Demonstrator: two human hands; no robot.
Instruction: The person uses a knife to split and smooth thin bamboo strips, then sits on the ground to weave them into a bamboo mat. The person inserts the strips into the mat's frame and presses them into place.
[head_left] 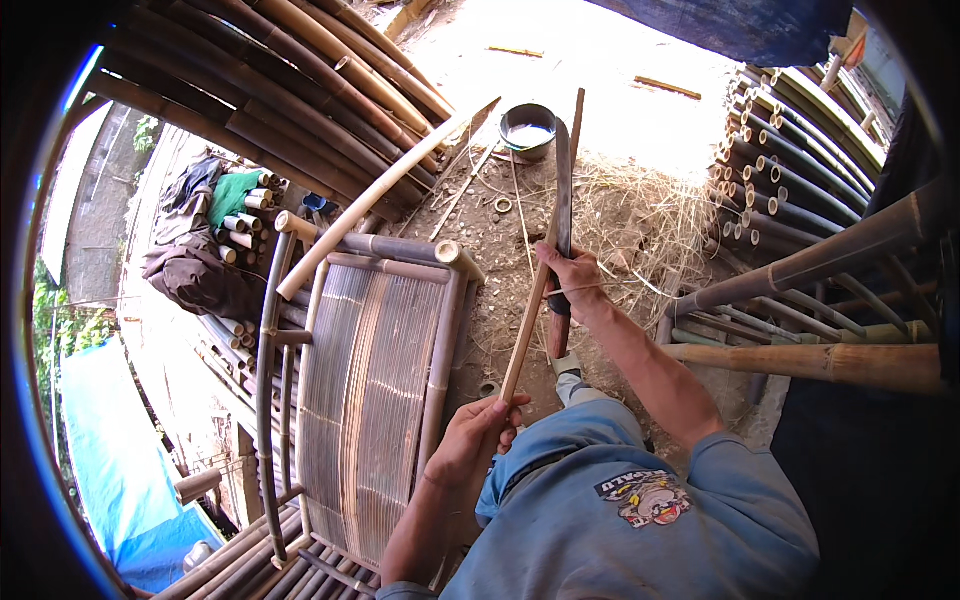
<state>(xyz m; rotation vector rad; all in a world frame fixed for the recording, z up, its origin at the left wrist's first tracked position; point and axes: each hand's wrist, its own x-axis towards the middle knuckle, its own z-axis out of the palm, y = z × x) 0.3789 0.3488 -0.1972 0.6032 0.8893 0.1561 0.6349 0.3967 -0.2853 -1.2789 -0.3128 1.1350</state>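
Observation:
My left hand is closed around the lower part of a long, narrow bamboo strip, which slants up and away from me. Further up, my right hand is closed on a long knife with a dark blade. Its brown wooden handle sticks out below that hand. Strip and blade lie close together and cross at the right hand's thumb; the fingers hide whether they touch there. A thin pale sliver curls off beside the right wrist.
A bamboo bench with a slatted seat stands at my left, a pale pole leaning across it. Ahead, a dark bucket sits near loose shavings. Stacked bamboo poles and a bamboo frame are on the right.

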